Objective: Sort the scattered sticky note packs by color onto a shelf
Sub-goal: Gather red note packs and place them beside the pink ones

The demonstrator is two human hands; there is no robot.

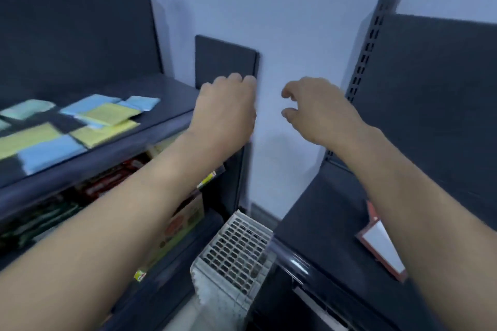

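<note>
Several sticky note packs lie scattered on the dark left shelf (pixel 166 105): blue packs (pixel 48 153), yellow packs (pixel 107 113) and a pale green pack (pixel 27 109). My left hand (pixel 226 110) hovers past the right end of that shelf, fingers curled shut, nothing visible in it. My right hand (pixel 320 110) is raised in the gap between the two shelves, fingers apart and curved, holding nothing. Both hands are away from the packs. The picture is blurred by motion.
A second dark shelf (pixel 322 223) stands on the right with a red-framed white tag (pixel 382 244) on it. A white perforated basket (pixel 236 247) sits low between the shelves. Packaged goods (pixel 107 185) fill the lower left shelf. A pale wall is behind.
</note>
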